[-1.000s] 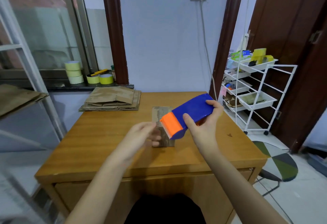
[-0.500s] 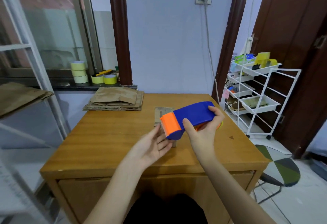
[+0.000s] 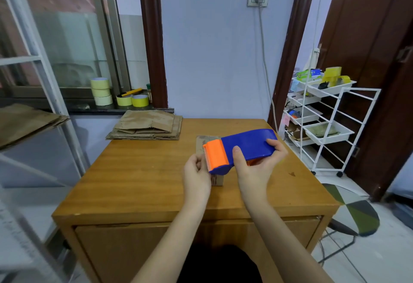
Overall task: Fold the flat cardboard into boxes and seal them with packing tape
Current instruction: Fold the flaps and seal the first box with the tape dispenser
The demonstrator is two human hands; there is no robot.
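Gripping the tape dispenser (image 3: 243,146) above the table (image 3: 138,171), right hand (image 3: 257,166); left hand (image 3: 197,175) fingers curled at its serrated edge.

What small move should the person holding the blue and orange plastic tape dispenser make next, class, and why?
Probably pinch the tape's free end and draw it out past the serrated edge. The right hand grips the blue and orange plastic tape dispenser above the small flat brown cardboard piece, and the left hand has its fingertips right at the orange toothed end. No drawn-out tape is visible yet.
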